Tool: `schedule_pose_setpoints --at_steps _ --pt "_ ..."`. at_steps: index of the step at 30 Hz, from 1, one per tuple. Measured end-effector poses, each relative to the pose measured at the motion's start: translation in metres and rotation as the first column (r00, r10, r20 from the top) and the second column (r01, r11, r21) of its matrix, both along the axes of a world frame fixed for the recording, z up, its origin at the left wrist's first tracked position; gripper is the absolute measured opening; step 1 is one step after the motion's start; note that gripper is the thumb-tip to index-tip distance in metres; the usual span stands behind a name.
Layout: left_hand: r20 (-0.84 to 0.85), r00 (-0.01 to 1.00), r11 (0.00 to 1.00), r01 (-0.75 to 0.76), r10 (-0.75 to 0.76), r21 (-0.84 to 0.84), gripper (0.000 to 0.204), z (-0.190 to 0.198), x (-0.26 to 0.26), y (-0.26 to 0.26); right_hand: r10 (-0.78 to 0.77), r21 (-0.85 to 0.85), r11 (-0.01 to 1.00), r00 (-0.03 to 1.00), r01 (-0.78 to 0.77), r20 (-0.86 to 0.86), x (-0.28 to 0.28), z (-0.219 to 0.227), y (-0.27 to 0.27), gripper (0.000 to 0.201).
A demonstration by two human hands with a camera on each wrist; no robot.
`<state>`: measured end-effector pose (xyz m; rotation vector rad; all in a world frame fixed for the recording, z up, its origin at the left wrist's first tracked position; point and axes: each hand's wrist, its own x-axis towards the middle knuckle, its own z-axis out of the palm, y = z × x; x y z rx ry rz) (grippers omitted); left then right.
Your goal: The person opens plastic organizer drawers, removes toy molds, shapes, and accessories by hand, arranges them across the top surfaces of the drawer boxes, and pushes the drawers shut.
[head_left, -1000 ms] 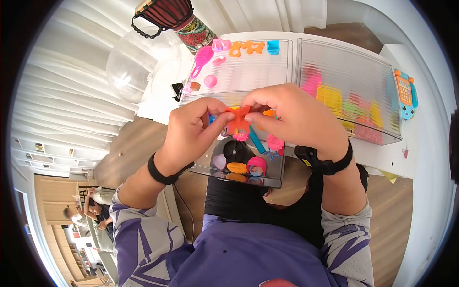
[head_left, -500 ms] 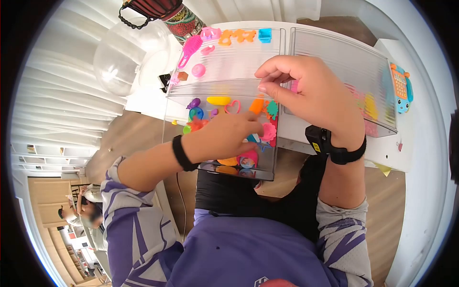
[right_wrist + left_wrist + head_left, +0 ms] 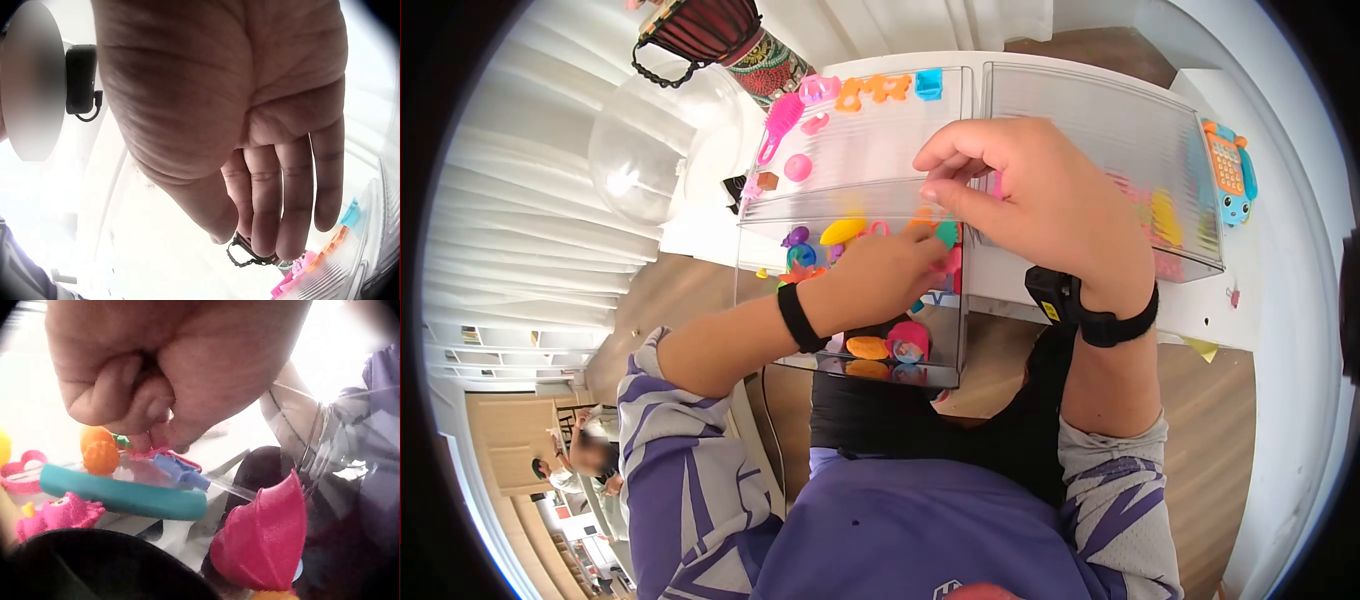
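Over the clear drawer, my left hand reaches to its right side, fingers curled and fingertips pinching a pink flower toy. In the left wrist view, the left hand partly hides that toy; a blue star piece, a teal stick and a ridged pink toy lie below. An orange-red piece rests at the drawer's left. My right hand hovers empty above the boxes, its fingers loosely bent; the right wrist view shows its bare palm.
On the left clear lid lie a pink brush, orange pieces, a blue cube and a pink ball. A second clear box holds colourful pieces. A toy phone and a drum stand nearby.
Both hands have let go of the orange-red piece, which now lies in the drawer. My left hand has moved right to the pink flower toy; my right hand has risen away.
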<state>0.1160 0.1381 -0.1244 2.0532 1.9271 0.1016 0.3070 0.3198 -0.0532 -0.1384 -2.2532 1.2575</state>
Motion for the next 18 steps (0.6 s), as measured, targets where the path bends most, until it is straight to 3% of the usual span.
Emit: schedule_pose_setpoints --at_steps 1,5,7,8,10,14,16,18 --pt "0.112 0.991 0.996 -0.075 0.069 0.049 0.020 0.003 -0.002 -0.001 0.008 0.004 1.000 1.000 -0.008 -0.016 -0.001 0.000 0.000 0.020" --pt "0.187 0.979 0.974 -0.111 0.074 0.196 0.018 0.017 -0.018 -0.008 0.008 0.010 1.000 1.000 -0.008 -0.018 0.001 0.004 -0.002 0.020" --pt "0.400 0.895 0.979 -0.200 0.196 -0.032 0.018 0.036 -0.018 -0.015 -0.002 -0.009 1.000 0.999 0.003 0.034 0.001 0.005 -0.003 0.021" --pt "0.399 0.896 0.979 -0.200 0.196 -0.030 0.018 0.045 -0.015 -0.018 -0.002 -0.007 1.000 0.999 0.002 0.032 0.002 0.004 -0.004 0.021" --pt "0.530 0.747 0.915 -0.353 0.403 -0.198 0.019 0.058 -0.011 -0.023 0.004 -0.002 1.000 1.000 -0.004 0.022 0.000 0.002 -0.004 0.021" --pt "0.618 0.663 0.895 -0.411 0.422 -0.170 0.020 0.064 -0.021 -0.027 0.031 -0.009 0.999 0.999 -0.031 -0.033 -0.006 -0.004 -0.007 0.023" --pt "0.713 0.494 0.837 -0.489 0.498 -0.246 0.021 0.073 -0.022 -0.025 0.050 -0.007 0.999 0.998 -0.050 -0.034 -0.005 -0.004 -0.011 0.023" --pt "0.732 0.478 0.836 -0.499 0.485 -0.228 0.021 0.076 -0.023 -0.024 0.042 0.012 0.999 0.999 -0.042 -0.009 -0.008 -0.007 -0.011 0.023"
